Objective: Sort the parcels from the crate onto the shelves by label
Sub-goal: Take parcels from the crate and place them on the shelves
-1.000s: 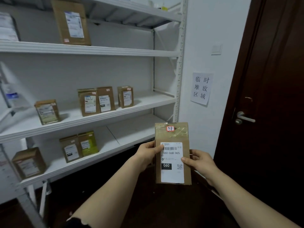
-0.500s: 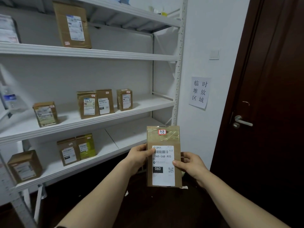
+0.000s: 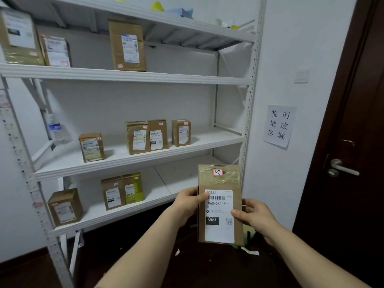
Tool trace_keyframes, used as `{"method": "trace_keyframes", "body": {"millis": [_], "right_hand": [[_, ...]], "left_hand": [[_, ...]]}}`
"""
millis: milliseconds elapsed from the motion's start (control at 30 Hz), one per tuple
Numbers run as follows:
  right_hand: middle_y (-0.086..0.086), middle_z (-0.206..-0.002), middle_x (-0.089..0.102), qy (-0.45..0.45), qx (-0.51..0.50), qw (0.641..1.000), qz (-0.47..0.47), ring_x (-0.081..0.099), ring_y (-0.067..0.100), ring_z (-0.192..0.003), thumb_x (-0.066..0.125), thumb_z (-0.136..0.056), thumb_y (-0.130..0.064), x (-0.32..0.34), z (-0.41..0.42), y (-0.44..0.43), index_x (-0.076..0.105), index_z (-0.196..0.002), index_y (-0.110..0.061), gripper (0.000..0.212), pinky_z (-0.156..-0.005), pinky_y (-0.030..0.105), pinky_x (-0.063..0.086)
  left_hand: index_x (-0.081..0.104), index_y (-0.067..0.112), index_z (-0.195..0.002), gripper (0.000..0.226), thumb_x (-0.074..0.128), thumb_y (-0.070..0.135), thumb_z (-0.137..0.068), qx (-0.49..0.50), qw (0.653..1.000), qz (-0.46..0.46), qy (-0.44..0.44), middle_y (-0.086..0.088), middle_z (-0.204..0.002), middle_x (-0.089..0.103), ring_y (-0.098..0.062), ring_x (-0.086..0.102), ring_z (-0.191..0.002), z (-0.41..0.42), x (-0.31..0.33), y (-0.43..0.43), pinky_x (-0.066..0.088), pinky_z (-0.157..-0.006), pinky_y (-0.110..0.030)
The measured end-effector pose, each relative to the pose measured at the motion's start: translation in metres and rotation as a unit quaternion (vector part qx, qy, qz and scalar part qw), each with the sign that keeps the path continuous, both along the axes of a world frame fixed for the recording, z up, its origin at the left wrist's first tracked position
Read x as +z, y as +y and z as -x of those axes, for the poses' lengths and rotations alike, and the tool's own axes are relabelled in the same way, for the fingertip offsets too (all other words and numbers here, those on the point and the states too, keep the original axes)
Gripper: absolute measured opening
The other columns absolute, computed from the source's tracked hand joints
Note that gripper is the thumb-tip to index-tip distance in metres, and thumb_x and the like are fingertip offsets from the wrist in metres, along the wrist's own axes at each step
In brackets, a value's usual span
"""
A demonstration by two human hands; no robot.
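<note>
A paper sign is hanging on the white wall beside a dark door; a light switch is sitting above the sign.

The white rack shows four boards. Eleven brown parcels in all: three upper parcels on its second board, four middle parcels on its third, three lower parcels on its fourth, and one held parcel before it, gripped by two hands, the left hand and the right hand. One water bottle stands at its left end, and one paper sign hangs to its right.
</note>
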State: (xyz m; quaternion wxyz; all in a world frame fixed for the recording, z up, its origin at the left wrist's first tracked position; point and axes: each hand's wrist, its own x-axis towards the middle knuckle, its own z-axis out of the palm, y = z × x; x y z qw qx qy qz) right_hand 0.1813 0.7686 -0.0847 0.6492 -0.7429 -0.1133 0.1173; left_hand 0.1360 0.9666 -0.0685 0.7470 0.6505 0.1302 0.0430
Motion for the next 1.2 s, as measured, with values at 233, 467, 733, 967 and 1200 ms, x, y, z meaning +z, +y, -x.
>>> {"method": "trace_keyframes", "body": {"millis": [233,467,733,967,1200], "right_hand": [[0.012,-0.104,0.068,-0.003,0.021,1.0,0.004,0.066,0.02,-0.092,0.072,-0.08,0.0,0.002,-0.006,0.022,0.056,-0.111,-0.007,0.035,-0.063,0.018,0.052],[0.01,-0.1,0.068,-0.012,0.03,0.999,0.015,0.066,0.022,-0.095,0.072,-0.079,0.0,0.001,-0.017,0.04,0.057,-0.117,-0.001,0.04,-0.081,0.031,0.055],[0.002,-0.092,0.065,-0.01,0.05,0.999,0.016,0.062,0.008,-0.082,0.071,-0.08,0.002,0.004,-0.029,0.069,0.055,-0.117,0.001,0.04,-0.066,0.017,0.052],[-0.006,-0.083,0.058,-0.002,0.091,0.996,0.017,0.055,-0.001,-0.074,0.07,-0.081,0.003,0.003,-0.051,0.111,0.051,-0.097,-0.013,0.03,-0.055,0.007,0.046],[0.003,-0.095,0.069,0.019,0.127,0.991,0.026,0.067,0.012,-0.083,0.075,-0.077,0.0,0.003,-0.08,0.171,0.057,-0.113,-0.005,0.041,-0.058,0.014,0.049]], "left_hand": [[0.064,0.006,-0.114,0.024,0.063,0.006,-0.09,0.015,1.0,0.009,-0.012,-0.013,-0.101,0.073,-0.028,0.07,-0.095,0.003,0.002,0.021,0.055,-0.088,-0.04],[0.064,0.007,-0.114,0.025,0.063,0.005,-0.089,0.03,0.999,0.018,-0.019,-0.013,-0.098,0.073,-0.024,0.071,-0.086,0.0,0.003,0.038,0.057,-0.08,-0.034],[0.063,0.013,-0.103,0.016,0.062,0.005,-0.09,0.029,0.999,0.021,-0.02,-0.013,-0.097,0.073,-0.023,0.07,-0.083,-0.007,0.007,0.064,0.058,-0.077,-0.034],[0.059,0.008,-0.122,0.044,0.074,0.009,-0.08,0.044,0.999,0.004,-0.005,-0.011,-0.092,0.075,-0.024,0.073,-0.083,-0.021,0.004,0.114,0.057,-0.071,-0.032],[0.059,0.006,-0.121,0.054,0.081,0.012,-0.072,0.092,0.995,-0.031,-0.006,-0.013,-0.099,0.072,-0.024,0.071,-0.085,-0.037,0.001,0.17,0.056,-0.076,-0.033]]}}
